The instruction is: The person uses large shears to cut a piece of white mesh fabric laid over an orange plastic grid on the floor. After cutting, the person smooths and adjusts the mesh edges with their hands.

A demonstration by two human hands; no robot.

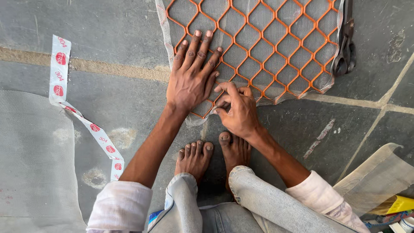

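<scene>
1. Head view: I am looking down at my left hand lying flat, fingers spread and released, pressing on the orange diamond-pattern grille, which is lying on the grey stone floor with a fine grey mesh sheet under it.
2. Head view: my right hand is pinching at the grille's near edge, thumb and forefinger closing on the mesh fringe just beside my left wrist; what exactly sits between the fingertips I cannot tell.
3. Head view: a pair of dark shears is lying against the grille's right edge.
4. Head view: a printed plastic strip is trailing across the floor to the left, beside another mesh piece; my bare feet are resting just below both hands.
</scene>
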